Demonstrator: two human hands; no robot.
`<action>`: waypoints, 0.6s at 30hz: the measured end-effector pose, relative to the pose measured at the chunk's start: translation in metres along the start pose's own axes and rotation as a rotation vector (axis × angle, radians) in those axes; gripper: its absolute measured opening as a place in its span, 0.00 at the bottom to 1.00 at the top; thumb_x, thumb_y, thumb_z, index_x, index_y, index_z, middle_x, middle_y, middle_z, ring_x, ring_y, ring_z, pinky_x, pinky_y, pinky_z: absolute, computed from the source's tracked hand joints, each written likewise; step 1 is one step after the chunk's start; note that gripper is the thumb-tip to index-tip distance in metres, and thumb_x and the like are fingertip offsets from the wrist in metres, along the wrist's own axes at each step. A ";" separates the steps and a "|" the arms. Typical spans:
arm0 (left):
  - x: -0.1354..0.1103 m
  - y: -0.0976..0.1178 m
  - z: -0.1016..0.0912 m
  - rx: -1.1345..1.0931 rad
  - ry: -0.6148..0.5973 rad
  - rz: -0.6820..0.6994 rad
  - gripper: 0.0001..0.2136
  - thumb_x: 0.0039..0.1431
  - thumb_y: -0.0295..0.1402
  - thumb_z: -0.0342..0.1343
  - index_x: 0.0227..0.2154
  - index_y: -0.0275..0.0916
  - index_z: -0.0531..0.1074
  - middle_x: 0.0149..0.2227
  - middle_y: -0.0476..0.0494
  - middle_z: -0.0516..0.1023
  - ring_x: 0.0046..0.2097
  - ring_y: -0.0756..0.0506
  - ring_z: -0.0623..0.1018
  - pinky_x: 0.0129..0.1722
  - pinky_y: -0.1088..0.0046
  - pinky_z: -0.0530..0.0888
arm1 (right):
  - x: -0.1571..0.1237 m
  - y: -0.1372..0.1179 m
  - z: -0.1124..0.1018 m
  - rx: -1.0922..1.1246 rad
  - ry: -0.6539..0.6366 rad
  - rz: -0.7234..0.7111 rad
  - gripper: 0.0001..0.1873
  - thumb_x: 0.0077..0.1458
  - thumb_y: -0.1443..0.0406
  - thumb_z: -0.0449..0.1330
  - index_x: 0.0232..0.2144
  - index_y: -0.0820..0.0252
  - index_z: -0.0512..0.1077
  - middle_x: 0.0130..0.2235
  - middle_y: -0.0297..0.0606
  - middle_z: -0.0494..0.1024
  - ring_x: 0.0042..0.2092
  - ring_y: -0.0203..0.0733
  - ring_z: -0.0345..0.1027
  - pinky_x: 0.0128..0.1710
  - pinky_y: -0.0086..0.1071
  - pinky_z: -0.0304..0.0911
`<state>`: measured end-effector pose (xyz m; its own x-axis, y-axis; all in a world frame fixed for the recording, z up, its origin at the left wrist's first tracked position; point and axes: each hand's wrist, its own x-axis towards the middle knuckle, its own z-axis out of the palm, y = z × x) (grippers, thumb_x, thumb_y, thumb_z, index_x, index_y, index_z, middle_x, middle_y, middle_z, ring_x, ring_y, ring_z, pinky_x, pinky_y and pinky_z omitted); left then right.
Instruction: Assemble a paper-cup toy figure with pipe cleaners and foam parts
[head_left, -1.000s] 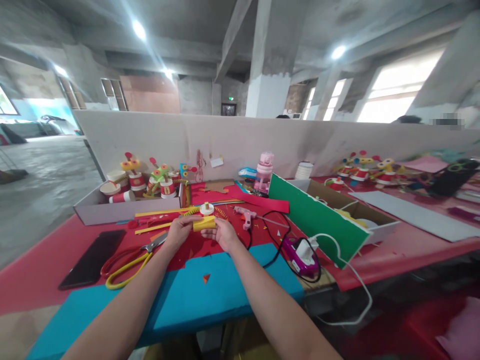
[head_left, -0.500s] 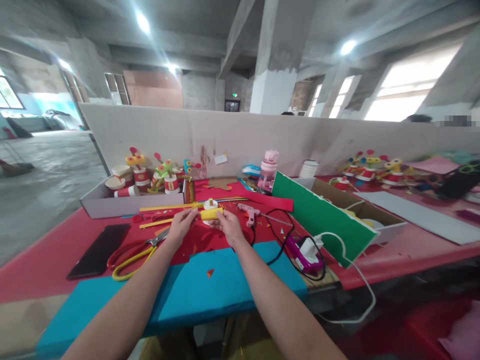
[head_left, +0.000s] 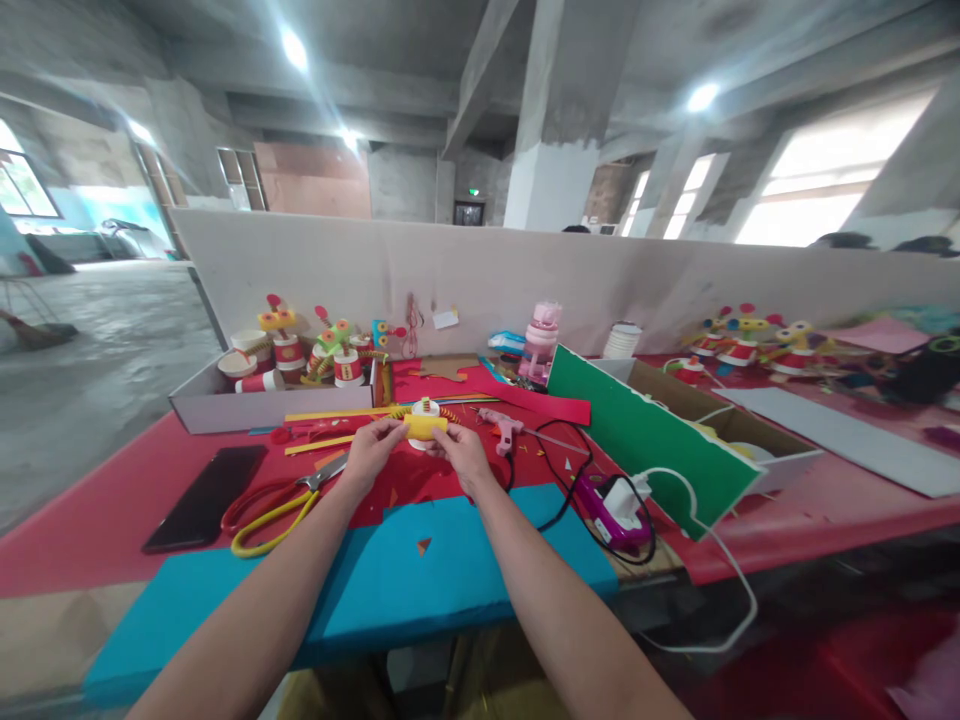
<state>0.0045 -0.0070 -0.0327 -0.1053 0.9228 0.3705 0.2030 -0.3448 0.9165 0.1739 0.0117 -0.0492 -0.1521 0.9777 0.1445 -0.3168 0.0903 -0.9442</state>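
A small yellow paper roll lies level between my two hands over the red table covering. My left hand is closed, its thumb and fingertips pinching the roll's left end. At the right end, my right hand grips the roll between thumb and fingers. Just behind the roll stands a white paper cup with coiled paper springs at its sides and a small striped piece on top; the roll hides part of it. A pink glue gun rests right of my right hand.
Scissors with red and yellow handles and a black phone lie at left. Behind them is a box of paper-cup figures. To the right stand a green board and a purple power strip with cables. A blue pad covers the front edge.
My left fingertips have come right, from just beside the yellow roll onto its left end. My right hand keeps its grip. The whole view has shifted slightly.
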 end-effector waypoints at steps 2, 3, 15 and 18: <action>-0.001 0.000 0.001 -0.003 0.001 -0.024 0.17 0.44 0.47 0.64 0.24 0.35 0.75 0.24 0.50 0.73 0.28 0.51 0.68 0.29 0.76 0.63 | -0.001 -0.001 0.001 -0.001 0.006 -0.005 0.22 0.37 0.50 0.69 0.27 0.61 0.75 0.24 0.33 0.78 0.27 0.39 0.73 0.35 0.34 0.70; -0.001 0.000 0.001 -0.004 0.002 -0.033 0.17 0.43 0.47 0.65 0.23 0.35 0.75 0.23 0.50 0.72 0.27 0.51 0.67 0.29 0.76 0.63 | -0.001 -0.002 0.002 0.000 0.005 -0.008 0.22 0.36 0.50 0.69 0.27 0.61 0.75 0.24 0.33 0.78 0.28 0.40 0.73 0.35 0.35 0.70; -0.002 -0.005 0.002 -0.081 0.009 -0.075 0.18 0.39 0.46 0.68 0.21 0.35 0.72 0.20 0.53 0.67 0.24 0.54 0.62 0.25 0.77 0.58 | -0.003 -0.005 0.004 0.046 -0.009 -0.044 0.20 0.36 0.54 0.70 0.29 0.61 0.75 0.25 0.32 0.79 0.28 0.40 0.74 0.37 0.36 0.71; -0.002 -0.005 0.002 -0.089 0.003 -0.099 0.18 0.39 0.46 0.68 0.21 0.34 0.73 0.20 0.53 0.68 0.24 0.54 0.62 0.25 0.77 0.59 | -0.003 -0.005 0.004 0.042 0.001 -0.041 0.20 0.36 0.53 0.70 0.28 0.61 0.75 0.24 0.32 0.79 0.28 0.42 0.74 0.37 0.37 0.72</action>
<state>0.0058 -0.0072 -0.0383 -0.1231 0.9527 0.2778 0.1038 -0.2660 0.9584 0.1722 0.0074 -0.0434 -0.1373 0.9735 0.1827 -0.3616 0.1225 -0.9243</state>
